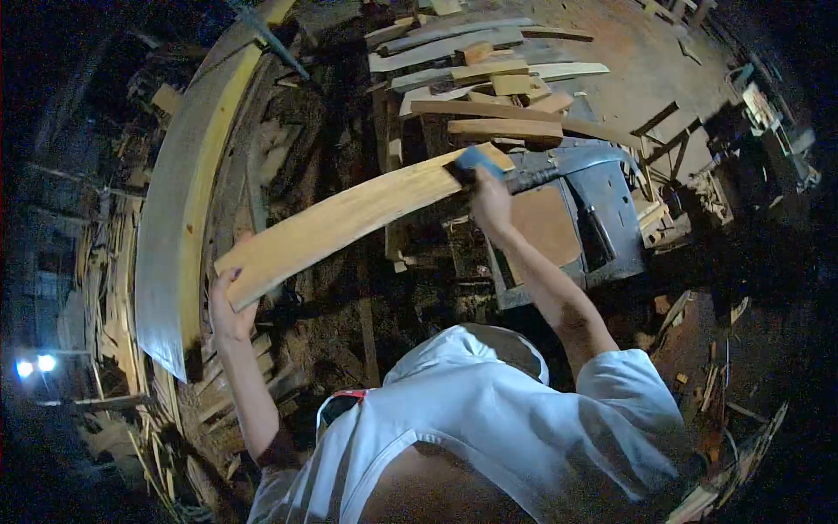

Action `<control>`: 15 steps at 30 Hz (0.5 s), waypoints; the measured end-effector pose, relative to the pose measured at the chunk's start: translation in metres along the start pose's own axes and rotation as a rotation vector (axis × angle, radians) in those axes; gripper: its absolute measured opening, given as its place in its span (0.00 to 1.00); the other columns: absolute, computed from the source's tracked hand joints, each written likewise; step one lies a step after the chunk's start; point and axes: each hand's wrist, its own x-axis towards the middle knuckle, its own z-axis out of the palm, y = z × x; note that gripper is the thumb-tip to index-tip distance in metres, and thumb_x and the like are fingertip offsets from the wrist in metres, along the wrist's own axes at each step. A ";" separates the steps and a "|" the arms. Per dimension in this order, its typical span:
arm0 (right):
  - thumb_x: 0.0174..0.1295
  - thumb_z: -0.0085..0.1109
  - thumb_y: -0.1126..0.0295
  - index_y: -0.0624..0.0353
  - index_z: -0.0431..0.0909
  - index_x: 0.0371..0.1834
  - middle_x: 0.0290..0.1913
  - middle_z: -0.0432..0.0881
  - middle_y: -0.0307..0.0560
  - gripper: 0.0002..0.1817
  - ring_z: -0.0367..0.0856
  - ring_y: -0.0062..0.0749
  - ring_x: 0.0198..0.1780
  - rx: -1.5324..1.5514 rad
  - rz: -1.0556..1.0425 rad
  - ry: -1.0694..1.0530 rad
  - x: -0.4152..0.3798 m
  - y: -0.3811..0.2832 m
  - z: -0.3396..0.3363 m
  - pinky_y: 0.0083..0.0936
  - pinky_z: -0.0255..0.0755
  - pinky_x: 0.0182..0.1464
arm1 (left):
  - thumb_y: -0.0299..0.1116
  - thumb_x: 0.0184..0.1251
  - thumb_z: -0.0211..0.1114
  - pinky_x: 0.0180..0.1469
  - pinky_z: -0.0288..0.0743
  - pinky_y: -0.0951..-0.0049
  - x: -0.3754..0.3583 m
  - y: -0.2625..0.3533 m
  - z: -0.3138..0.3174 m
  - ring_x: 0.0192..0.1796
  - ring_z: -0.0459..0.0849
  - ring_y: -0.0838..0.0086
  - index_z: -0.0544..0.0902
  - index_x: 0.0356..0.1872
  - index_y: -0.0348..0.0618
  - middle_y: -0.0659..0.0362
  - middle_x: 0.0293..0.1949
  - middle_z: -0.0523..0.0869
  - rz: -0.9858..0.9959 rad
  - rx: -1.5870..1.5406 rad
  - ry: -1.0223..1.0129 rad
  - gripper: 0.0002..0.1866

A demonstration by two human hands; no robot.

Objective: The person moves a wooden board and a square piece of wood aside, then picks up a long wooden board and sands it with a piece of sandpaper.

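A long pale wooden board (349, 214) slants up to the right in front of me. My left hand (232, 306) is closed around its near left end, with the thumb on the upper face. Near the far right end, my right hand (491, 205) grips a blue, dark-edged hand tool (476, 159) that overlaps the board's face. Motion blurs this tool, and I cannot tell its exact kind. Just right of that hand stands a grey metal machine table (621, 205) with a brown panel (537, 229) set in it.
A thick, long timber beam (183, 201) lies along the left. Several cut boards (476, 74) are laid out beyond the machine table. Wood scraps and sawdust litter the dark floor, and a bright lamp (45, 361) shines at the far left.
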 end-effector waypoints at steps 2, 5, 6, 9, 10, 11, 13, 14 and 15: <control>0.53 0.49 0.78 0.63 0.72 0.53 0.54 0.75 0.56 0.21 0.75 0.48 0.54 0.000 -0.058 -0.079 -0.009 -0.052 -0.009 0.34 0.70 0.56 | 0.26 0.61 0.46 0.68 0.58 0.63 -0.002 -0.003 0.003 0.66 0.64 0.63 0.60 0.64 0.29 0.48 0.64 0.66 -0.005 -0.043 0.055 0.27; 0.51 0.52 0.79 0.64 0.68 0.57 0.59 0.71 0.57 0.26 0.72 0.47 0.57 0.022 -0.180 -0.192 -0.014 -0.083 -0.024 0.32 0.70 0.56 | 0.26 0.62 0.46 0.68 0.58 0.63 -0.007 -0.003 0.013 0.66 0.65 0.63 0.59 0.64 0.29 0.48 0.64 0.66 0.001 -0.057 0.122 0.27; 0.50 0.53 0.78 0.63 0.67 0.57 0.59 0.71 0.58 0.26 0.73 0.48 0.56 0.041 -0.215 -0.205 -0.012 -0.073 -0.024 0.31 0.71 0.55 | 0.26 0.62 0.46 0.68 0.58 0.63 -0.007 -0.002 0.014 0.66 0.65 0.63 0.59 0.64 0.29 0.49 0.64 0.65 0.013 -0.054 0.099 0.27; 0.45 0.60 0.77 0.62 0.67 0.56 0.51 0.75 0.59 0.30 0.76 0.49 0.51 0.078 -0.082 -0.209 0.004 -0.025 -0.016 0.35 0.72 0.48 | 0.26 0.63 0.46 0.68 0.58 0.63 -0.009 -0.005 0.009 0.66 0.64 0.63 0.58 0.65 0.29 0.49 0.65 0.65 0.011 -0.066 0.052 0.27; 0.40 0.65 0.76 0.63 0.67 0.55 0.46 0.79 0.58 0.32 0.78 0.49 0.48 0.080 -0.064 -0.193 0.016 -0.016 -0.018 0.38 0.73 0.43 | 0.27 0.63 0.46 0.68 0.58 0.62 -0.009 -0.006 0.007 0.66 0.64 0.63 0.58 0.65 0.29 0.50 0.65 0.65 0.010 -0.080 0.010 0.27; 0.39 0.65 0.76 0.63 0.68 0.54 0.46 0.79 0.57 0.32 0.78 0.49 0.47 -0.010 0.029 -0.307 0.028 -0.018 -0.017 0.38 0.73 0.42 | 0.27 0.63 0.46 0.68 0.58 0.62 -0.008 -0.009 0.002 0.66 0.64 0.63 0.58 0.65 0.29 0.50 0.65 0.65 0.015 -0.081 0.008 0.27; 0.38 0.63 0.78 0.63 0.68 0.54 0.48 0.78 0.57 0.33 0.78 0.47 0.48 -0.034 0.176 -0.485 0.040 -0.052 -0.031 0.38 0.73 0.43 | 0.27 0.63 0.47 0.68 0.58 0.62 -0.007 -0.016 -0.009 0.66 0.64 0.63 0.59 0.64 0.30 0.50 0.65 0.65 -0.007 -0.201 0.057 0.27; 0.38 0.61 0.80 0.63 0.68 0.55 0.49 0.78 0.57 0.33 0.78 0.46 0.49 0.030 0.227 -0.546 0.041 -0.086 -0.041 0.38 0.73 0.45 | 0.27 0.63 0.47 0.68 0.58 0.62 -0.006 -0.016 -0.009 0.66 0.64 0.63 0.59 0.64 0.30 0.50 0.65 0.65 -0.007 -0.206 0.046 0.27; 0.36 0.59 0.81 0.63 0.68 0.55 0.51 0.77 0.56 0.34 0.77 0.45 0.51 0.079 0.036 -0.352 0.023 -0.087 -0.005 0.37 0.74 0.47 | 0.27 0.63 0.48 0.68 0.57 0.61 -0.005 -0.017 -0.009 0.66 0.64 0.63 0.59 0.64 0.30 0.50 0.64 0.65 -0.008 -0.200 0.029 0.27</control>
